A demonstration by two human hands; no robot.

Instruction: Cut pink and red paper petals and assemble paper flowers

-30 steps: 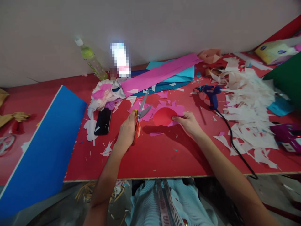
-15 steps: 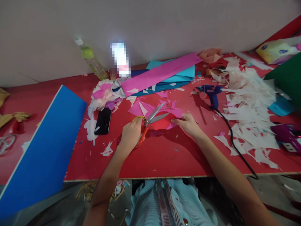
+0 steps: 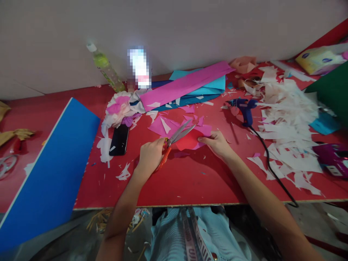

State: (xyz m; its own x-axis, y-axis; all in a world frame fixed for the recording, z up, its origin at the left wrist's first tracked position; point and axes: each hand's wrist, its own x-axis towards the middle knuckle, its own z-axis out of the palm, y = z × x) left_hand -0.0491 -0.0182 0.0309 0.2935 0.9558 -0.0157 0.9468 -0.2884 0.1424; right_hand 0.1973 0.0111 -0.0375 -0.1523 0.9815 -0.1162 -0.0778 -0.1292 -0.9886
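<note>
Head camera looks down on a big red wooden table (image 3: 190, 185) by a pale wall, with a long blue board (image 3: 54, 170) and heaps of white paper scraps (image 3: 288, 123). A round red paper piece (image 3: 187, 142) lies mid-table on pink scraps. The left hand (image 3: 150, 156) grips orange-handled metal scissors (image 3: 174, 139), blades a little apart at the paper. The right hand (image 3: 217, 143) pinches its edge.

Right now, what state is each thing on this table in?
Scissors, blades part open, gripped by the left hand.
Red paper, at the blades, held by the right hand.
Phone, screen dark, lying flat.
Glue gun, lying down, cord attached.
Bottle, capped, upright.
</note>
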